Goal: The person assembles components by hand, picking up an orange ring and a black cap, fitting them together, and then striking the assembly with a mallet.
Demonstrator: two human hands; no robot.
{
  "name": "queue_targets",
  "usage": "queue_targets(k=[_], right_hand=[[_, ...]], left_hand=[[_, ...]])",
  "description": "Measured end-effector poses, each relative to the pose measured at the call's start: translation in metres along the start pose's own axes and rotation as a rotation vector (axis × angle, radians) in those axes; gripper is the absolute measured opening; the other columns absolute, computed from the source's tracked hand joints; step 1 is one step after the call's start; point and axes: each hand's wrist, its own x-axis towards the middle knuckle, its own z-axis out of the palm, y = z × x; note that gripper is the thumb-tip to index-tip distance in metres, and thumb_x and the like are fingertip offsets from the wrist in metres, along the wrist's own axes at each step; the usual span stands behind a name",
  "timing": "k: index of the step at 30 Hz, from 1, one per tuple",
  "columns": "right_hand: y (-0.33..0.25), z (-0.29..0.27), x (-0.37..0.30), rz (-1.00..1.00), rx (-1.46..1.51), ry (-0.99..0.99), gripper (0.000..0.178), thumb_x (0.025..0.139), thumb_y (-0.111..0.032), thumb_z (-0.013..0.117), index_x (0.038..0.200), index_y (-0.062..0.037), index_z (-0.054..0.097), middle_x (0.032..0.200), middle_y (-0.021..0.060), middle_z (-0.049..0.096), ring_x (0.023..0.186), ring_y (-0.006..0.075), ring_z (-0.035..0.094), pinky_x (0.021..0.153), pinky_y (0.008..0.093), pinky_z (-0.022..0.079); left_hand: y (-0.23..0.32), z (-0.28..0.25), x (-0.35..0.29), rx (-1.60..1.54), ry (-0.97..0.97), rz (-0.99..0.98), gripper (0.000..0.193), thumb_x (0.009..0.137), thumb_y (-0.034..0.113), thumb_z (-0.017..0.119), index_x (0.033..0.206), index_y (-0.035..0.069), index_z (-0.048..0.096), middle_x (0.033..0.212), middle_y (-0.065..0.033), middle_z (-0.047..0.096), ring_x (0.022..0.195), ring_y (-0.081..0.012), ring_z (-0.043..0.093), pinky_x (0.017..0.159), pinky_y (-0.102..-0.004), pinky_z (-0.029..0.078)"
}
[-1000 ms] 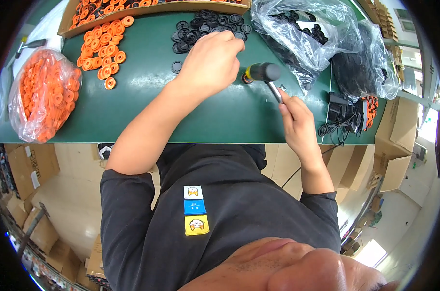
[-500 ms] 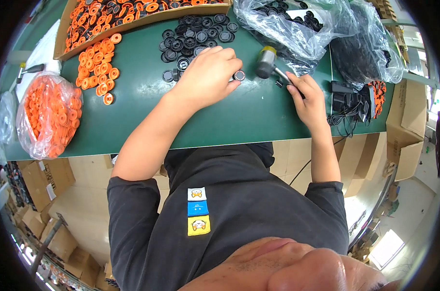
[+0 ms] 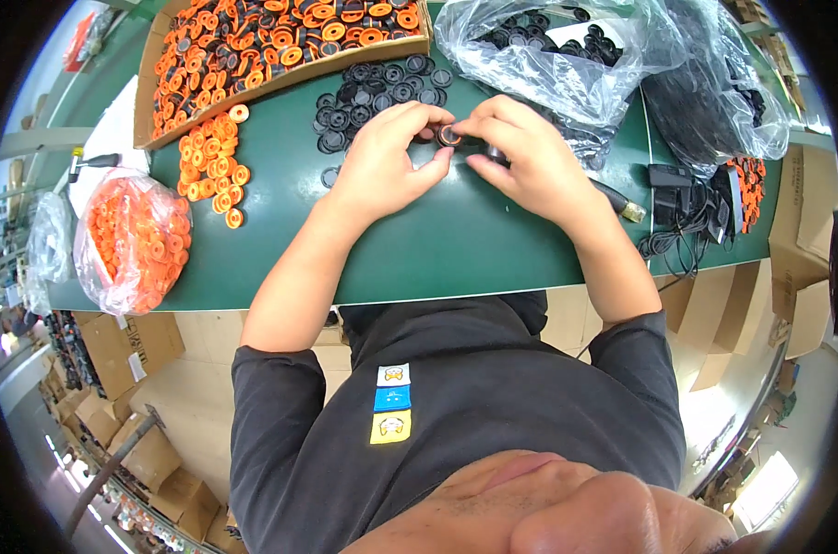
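Observation:
My left hand (image 3: 389, 162) and my right hand (image 3: 528, 157) meet over the green table, fingers bent. Between their fingertips is a small round black part (image 3: 449, 136) with an orange and silvery ring showing. Both hands pinch it from the sides. Beside my right wrist lies a mallet (image 3: 619, 201), of which a black length with a pale yellowish end shows; my right hand and forearm hide the rest. Just beyond my left hand spreads a pile of black round caps (image 3: 382, 88), with one loose cap (image 3: 329, 176) near my left wrist.
Orange rings (image 3: 211, 162) lie in a heap at left, by a plastic bag of orange rings (image 3: 133, 240). A cardboard tray (image 3: 285, 74) of orange-and-black parts stands behind. Clear bags (image 3: 613, 55) of black parts sit far right, near a black adapter with cables (image 3: 682, 198).
My right hand has let go of the mallet and moved left to the round part. The mallet now lies by my right wrist. My left hand has turned toward the right hand.

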Motion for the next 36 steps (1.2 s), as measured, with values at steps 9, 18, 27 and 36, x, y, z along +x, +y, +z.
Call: queue_targets(k=[9,18,27,36], right_hand=[[0.014,0.016,-0.016,0.154,0.223,0.203,0.023,0.082,-0.003,0.077,0.104,-0.0029,0.07,0.094,0.0128,0.07,0.084,0.029,0.069,0.073,0.0355,0.055],[0.014,0.014,-0.013,0.071,0.2,0.181,0.025,0.08,-0.004,0.077,0.104,-0.0028,0.07,0.093,0.0121,0.069,0.088,0.0312,0.067,0.077,0.0387,0.054],[0.026,0.014,-0.016,-0.144,0.183,0.077,0.012,0.072,0.003,0.072,0.083,-0.0028,0.07,0.091,0.0093,0.07,0.091,0.03,0.065,0.08,0.0388,0.053],[0.015,0.013,-0.015,-0.105,0.149,0.046,0.015,0.079,-0.013,0.081,0.08,-0.0026,0.07,0.082,0.01,0.068,0.087,0.0291,0.063,0.08,0.0392,0.051]], left_hand=[[0.008,0.009,-0.007,-0.161,0.066,0.0,0.031,0.082,0.005,0.075,0.112,0.0,0.069,0.094,-0.0113,0.068,0.084,-0.0231,0.067,0.076,-0.0326,0.054],[0.01,0.006,-0.002,-0.027,0.184,0.143,0.023,0.082,0.001,0.074,0.105,0.001,0.07,0.096,-0.0126,0.068,0.088,-0.0276,0.067,0.078,-0.0351,0.054],[-0.024,-0.041,0.023,-0.224,0.568,-0.185,0.015,0.09,0.008,0.074,0.101,0.0,0.07,0.091,-0.0041,0.069,0.08,-0.0095,0.065,0.075,-0.0251,0.054],[-0.061,-0.162,0.025,0.499,0.575,-0.414,0.045,0.089,0.034,0.077,0.119,0.002,0.069,0.095,-0.0115,0.074,0.086,-0.018,0.071,0.079,-0.0328,0.055]])
